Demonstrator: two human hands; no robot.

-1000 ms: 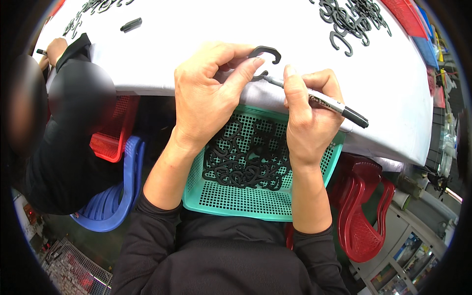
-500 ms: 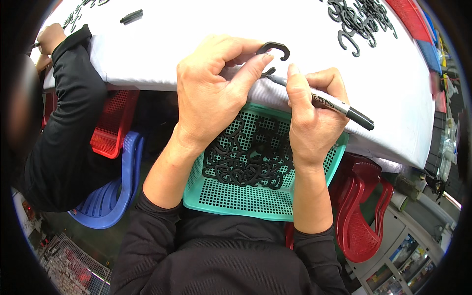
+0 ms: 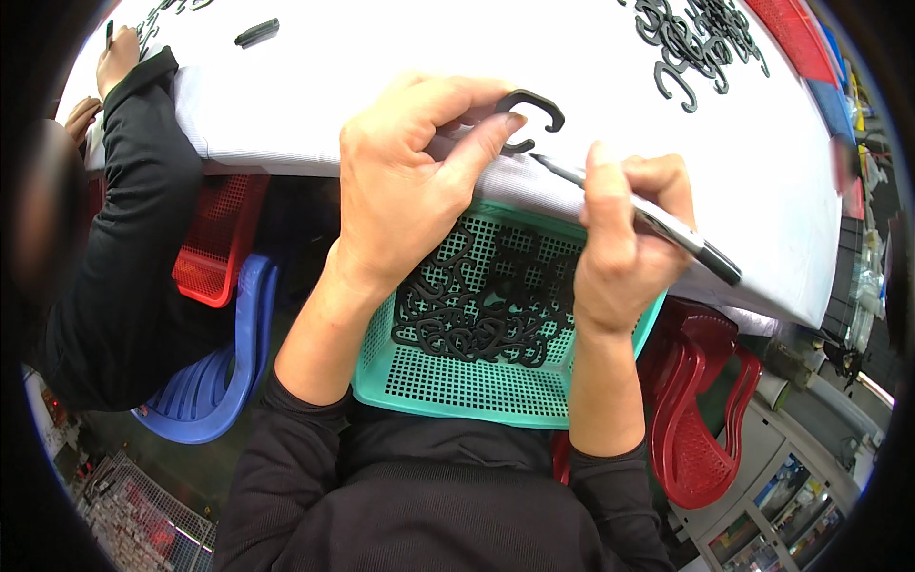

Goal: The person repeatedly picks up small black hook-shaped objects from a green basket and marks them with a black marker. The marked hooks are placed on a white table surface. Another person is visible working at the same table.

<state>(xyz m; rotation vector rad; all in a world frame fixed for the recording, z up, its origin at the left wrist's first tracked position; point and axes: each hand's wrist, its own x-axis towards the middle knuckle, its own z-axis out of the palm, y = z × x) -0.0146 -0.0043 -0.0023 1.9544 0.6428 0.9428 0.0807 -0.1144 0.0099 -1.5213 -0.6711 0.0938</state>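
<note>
Between thumb and fingers, my left hand (image 3: 405, 176) pinches a black C-shaped hook (image 3: 539, 103) over the table's near edge. My right hand (image 3: 629, 243) grips a marker pen (image 3: 672, 227) with a grey-white barrel and black ends. The marker's dark tip points at the hook's lower end, with a small gap between them. Below my hands, a green plastic basket (image 3: 457, 405) rests on my lap. Many similar black hooks (image 3: 486, 329) lie inside it, and my right wrist covers part of its right side.
The white-covered table (image 3: 286, 105) carries a black pen cap (image 3: 256, 32) and a pile of black hooks (image 3: 701, 38) at the far right. At left a co-worker's dark sleeve (image 3: 143, 191) reaches the table, beside a blue chair (image 3: 214, 381). Dark red chairs (image 3: 701, 419) stand at right.
My right hand has drawn the marker back to the right, away from the hook. The hook has turned slightly in my left fingers, showing its lower end. The co-worker's hand has shifted up.
</note>
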